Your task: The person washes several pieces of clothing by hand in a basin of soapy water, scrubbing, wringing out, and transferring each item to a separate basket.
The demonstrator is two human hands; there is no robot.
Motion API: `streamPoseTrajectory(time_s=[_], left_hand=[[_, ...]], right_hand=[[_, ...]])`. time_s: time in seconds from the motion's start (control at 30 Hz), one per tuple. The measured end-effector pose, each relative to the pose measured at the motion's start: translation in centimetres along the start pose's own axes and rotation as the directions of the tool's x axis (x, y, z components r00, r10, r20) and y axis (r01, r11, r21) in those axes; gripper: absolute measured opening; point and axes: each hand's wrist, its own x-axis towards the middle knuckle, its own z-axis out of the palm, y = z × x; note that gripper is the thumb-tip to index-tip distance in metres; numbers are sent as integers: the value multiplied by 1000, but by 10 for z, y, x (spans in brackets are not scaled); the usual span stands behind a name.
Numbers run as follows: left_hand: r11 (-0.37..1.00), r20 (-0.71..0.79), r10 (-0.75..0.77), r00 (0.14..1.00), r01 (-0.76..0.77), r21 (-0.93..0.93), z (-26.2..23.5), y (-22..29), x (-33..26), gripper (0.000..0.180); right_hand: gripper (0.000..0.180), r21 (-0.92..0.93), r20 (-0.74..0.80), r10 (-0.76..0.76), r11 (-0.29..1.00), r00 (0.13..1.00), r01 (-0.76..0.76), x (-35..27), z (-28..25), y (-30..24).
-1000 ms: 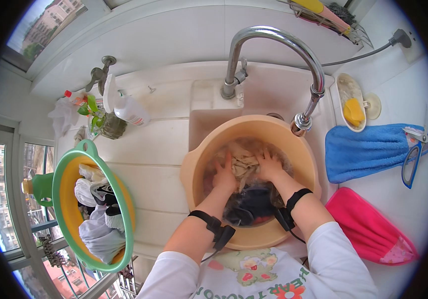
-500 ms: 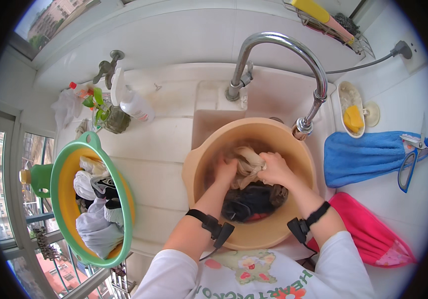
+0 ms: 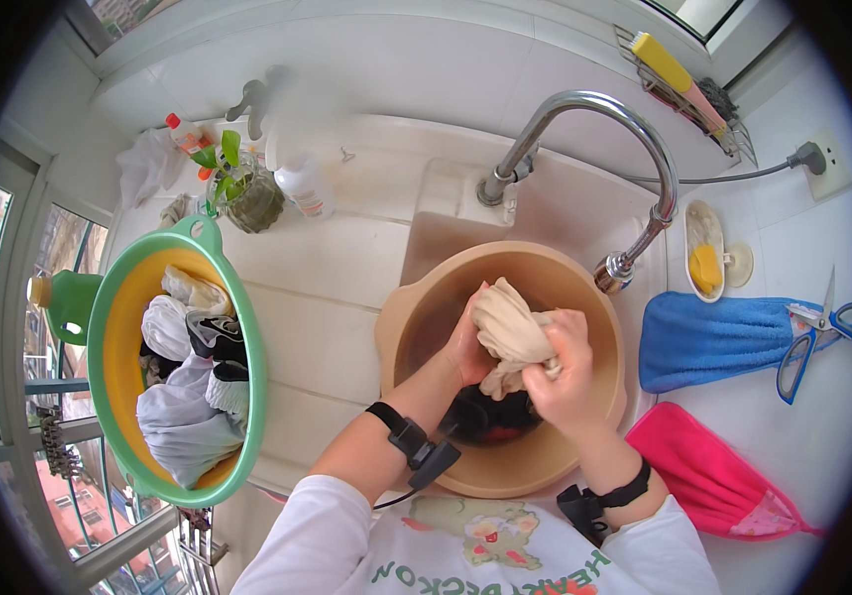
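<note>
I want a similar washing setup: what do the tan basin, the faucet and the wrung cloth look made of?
Tan basin: probably plastic, smooth matte, moulded rim.
Faucet: metal, polished; it mirrors light.
Beige cloth, gripped by left hand and right hand: soft woven or knit fabric, wrinkled, apparently wet.

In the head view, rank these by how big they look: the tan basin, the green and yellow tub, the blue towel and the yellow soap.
1 and 2. Green and yellow tub and tan basin: too alike to rank, and fisheye bending adds doubt.
3. Blue towel.
4. Yellow soap, clearly the smallest.
</note>
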Motion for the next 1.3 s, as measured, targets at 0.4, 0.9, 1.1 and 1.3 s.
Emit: streamPoseTrajectory(time_s=[0.4, 0.9, 1.1, 1.3], left_hand=[[978, 611, 165, 774, -47, -205, -48, -4, 32, 39], [-120, 116, 787, 606, -33, 992, -53, 0, 24, 52], [573, -170, 528, 832, -201, 795, 71, 10, -28, 40], [713, -35, 468, 883, -354, 606, 147, 0, -65, 41]], right_hand=[[51, -443, 14, -147, 886, 989, 138, -25, 77, 56], [75, -186, 247, 301, 947, 921, -260, -3, -1, 118], [97, 87, 225, 278, 949, 934, -303, -29, -4, 127], [108, 380, 388, 138, 877, 911, -295, -30, 25, 128]])
